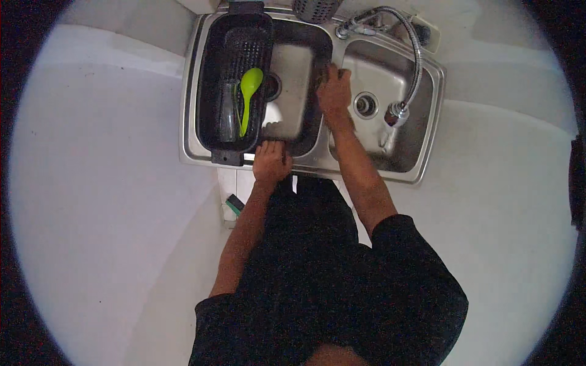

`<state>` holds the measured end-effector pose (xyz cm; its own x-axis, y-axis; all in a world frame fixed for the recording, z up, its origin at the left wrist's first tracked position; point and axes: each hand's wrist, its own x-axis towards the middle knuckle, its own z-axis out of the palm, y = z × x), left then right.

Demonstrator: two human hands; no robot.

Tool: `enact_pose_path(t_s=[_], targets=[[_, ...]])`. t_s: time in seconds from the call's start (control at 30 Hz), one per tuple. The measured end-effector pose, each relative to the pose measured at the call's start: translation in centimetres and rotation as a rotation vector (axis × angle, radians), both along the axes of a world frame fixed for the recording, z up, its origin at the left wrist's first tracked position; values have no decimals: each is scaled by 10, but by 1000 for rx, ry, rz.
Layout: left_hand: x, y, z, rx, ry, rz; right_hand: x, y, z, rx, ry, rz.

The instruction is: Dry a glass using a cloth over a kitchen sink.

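My left hand rests on the front rim of the left basin, its fingers pointing over the edge. My right hand is at the divider between the two basins, with something dark by its fingers that is too unclear to name; whether it is held I cannot tell. Across the left part of that basin sits a black plastic drainer basket. In it lie a lime-green spoon and a clear glass.
The right basin has a drain. A flexible metal faucet arches over it, its spray head hanging low. A perforated grey utensil holder stands behind the sink. White counters flank both sides.
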<state>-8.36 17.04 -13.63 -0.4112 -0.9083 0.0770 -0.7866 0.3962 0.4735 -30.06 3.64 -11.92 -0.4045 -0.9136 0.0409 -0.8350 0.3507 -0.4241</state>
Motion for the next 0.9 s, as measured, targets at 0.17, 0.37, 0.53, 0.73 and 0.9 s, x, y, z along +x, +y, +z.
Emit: enact_pose_path(t_s=[0.17,0.37,0.53,0.73,0.9], targets=[[-3,-3,0,38,-23,39,-31,-70,-10,-203,-22,-152],[-7,-2,13,-1,28,73,-56,-94,-26,-323,-10,-147],[-6,-1,7,-18,-14,34,-56,-79,-33,-341,113,-62],[-1,-1,17,11,-27,45,-9,17,-9,-159,-67,174],[13,2,17,-40,150,39,11,92,20,118,-217,358]])
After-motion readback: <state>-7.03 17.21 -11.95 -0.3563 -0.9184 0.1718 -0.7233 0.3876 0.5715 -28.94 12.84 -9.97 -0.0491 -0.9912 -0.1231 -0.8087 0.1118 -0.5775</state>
